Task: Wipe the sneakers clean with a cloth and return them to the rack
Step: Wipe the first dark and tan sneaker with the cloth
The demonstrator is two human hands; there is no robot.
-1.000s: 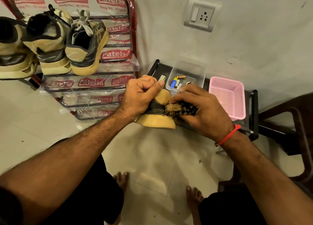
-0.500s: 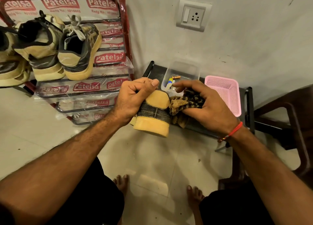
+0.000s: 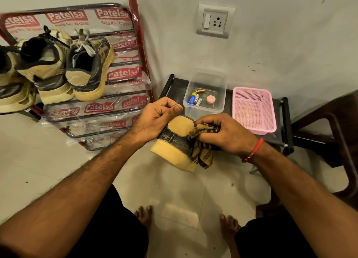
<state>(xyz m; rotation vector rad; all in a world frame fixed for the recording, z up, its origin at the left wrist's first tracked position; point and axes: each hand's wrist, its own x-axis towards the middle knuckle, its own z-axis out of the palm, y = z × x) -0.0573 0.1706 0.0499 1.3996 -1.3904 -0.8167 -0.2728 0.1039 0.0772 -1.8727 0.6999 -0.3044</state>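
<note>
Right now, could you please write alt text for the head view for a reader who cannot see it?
A person's left hand grips a tan-and-grey sneaker while the right hand rubs it with a patterned brown cloth. Three more sneakers sit on a red metal rack at left.

tan sneaker [image 3: 175, 141] held heel-up, patterned cloth [image 3: 203, 151] against it

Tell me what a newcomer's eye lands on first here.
First, the two hands at centre: the left hand grips a tan sneaker heel-up while the right hand presses a patterned cloth against its side. Next, the red rack on the left with more sneakers on it, and the pink basket on the right.
</note>
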